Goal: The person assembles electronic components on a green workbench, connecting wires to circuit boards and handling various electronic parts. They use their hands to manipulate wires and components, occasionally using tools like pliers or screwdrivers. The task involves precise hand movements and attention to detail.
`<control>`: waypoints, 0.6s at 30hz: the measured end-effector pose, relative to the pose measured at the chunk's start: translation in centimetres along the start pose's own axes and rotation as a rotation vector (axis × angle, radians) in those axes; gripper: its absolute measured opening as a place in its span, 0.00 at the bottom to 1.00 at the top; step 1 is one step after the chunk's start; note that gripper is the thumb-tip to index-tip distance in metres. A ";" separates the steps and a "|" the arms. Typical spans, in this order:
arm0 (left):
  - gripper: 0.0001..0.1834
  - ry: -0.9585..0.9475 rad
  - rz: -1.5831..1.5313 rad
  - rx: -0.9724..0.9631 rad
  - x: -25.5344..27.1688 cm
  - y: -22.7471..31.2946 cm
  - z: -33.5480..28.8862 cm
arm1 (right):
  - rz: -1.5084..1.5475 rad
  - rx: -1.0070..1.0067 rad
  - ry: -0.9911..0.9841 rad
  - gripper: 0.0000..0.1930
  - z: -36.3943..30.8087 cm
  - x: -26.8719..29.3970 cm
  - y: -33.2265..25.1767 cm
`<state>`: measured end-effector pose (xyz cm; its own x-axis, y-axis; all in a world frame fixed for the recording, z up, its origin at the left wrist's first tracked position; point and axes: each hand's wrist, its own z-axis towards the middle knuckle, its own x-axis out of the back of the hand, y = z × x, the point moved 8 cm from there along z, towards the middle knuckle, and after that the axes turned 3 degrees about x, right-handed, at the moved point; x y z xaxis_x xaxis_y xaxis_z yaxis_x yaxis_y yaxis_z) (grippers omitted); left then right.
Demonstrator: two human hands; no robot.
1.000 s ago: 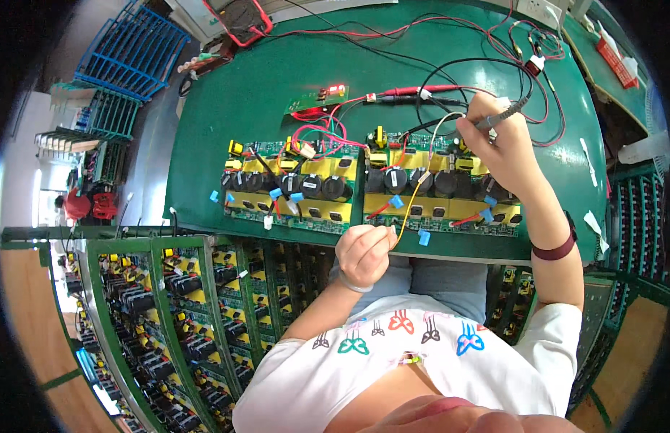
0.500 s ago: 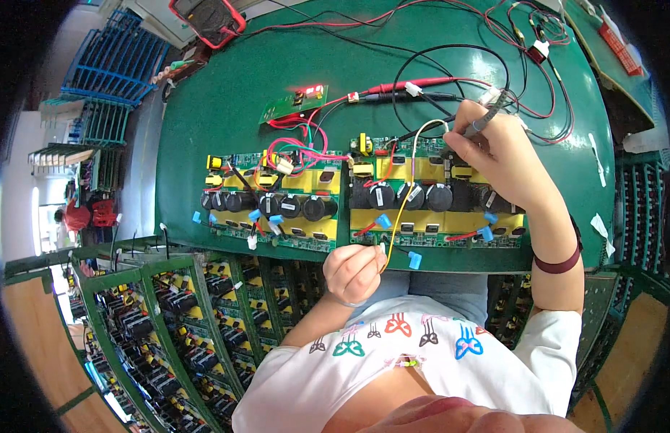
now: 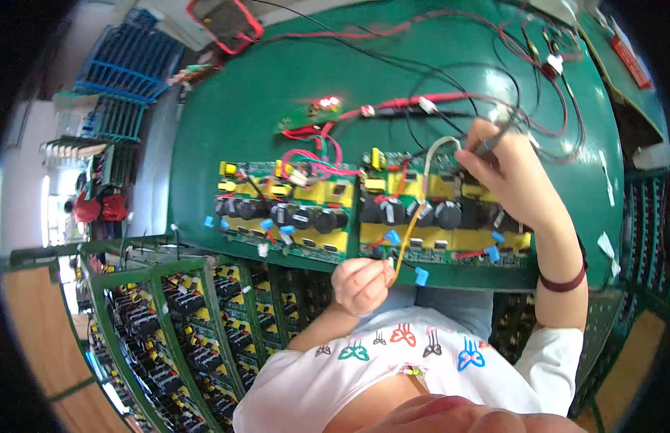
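Observation:
Two green circuit boards with black capacitors and yellow parts lie side by side, the left board (image 3: 333, 242) and the right board (image 3: 450, 238). My left hand (image 3: 364, 285) is closed at the right board's front edge, pinching the lower end of a yellow wire (image 3: 406, 249). That wire runs up across the board into a whitish length that curves to my right fingertips. My right hand (image 3: 505, 169) is closed above the board's far right part, around a slim grey pen-like tool (image 3: 505, 130). Blur hides whether those fingertips also grip the wire.
Behind the left board is a small board with a lit red display (image 3: 326, 103). Red and black test leads (image 3: 429, 99) cross the green table (image 3: 227, 101) towards a red-rimmed meter (image 3: 225, 25). Green racks (image 3: 162, 289) of similar boards stand at the near left.
The whole view has shifted, so everything sits slightly further right and lower, with blur. Both hands keep nearly the same places over the right board.

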<state>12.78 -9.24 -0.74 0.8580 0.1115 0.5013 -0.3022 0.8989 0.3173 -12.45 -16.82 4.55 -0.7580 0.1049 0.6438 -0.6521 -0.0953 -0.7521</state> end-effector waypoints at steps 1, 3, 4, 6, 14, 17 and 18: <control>0.21 -0.010 0.010 -0.012 -0.1 -0.2 -0.2 | -0.001 0.019 0.018 0.10 0.0 0.2 -0.1; 0.16 0.012 -0.013 0.007 0.2 -0.4 -0.3 | 0.000 0.057 0.037 0.10 -0.1 0.3 -0.4; 0.19 -0.033 -0.041 -0.054 0.1 -0.5 -1.0 | -0.001 0.075 0.046 0.10 -0.2 0.3 -0.4; 0.19 0.007 -0.008 0.015 0.0 -0.7 -1.1 | 0.030 0.071 0.042 0.10 -0.1 0.0 -0.4; 0.15 0.054 -0.026 0.014 0.3 -0.3 0.0 | 0.008 0.010 0.012 0.10 0.0 -0.2 -0.9; 0.15 0.065 -0.041 0.023 0.3 -0.3 0.1 | -0.119 0.135 0.037 0.10 0.0 -0.2 -2.1; 0.15 0.056 -0.044 0.024 0.3 -0.3 0.0 | -0.104 0.156 0.034 0.10 -0.1 -0.3 -2.4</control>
<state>13.13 -9.49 -0.73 0.8925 0.0959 0.4406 -0.2727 0.8931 0.3579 -10.65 -16.55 6.11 -0.6869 0.1559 0.7098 -0.7238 -0.2343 -0.6490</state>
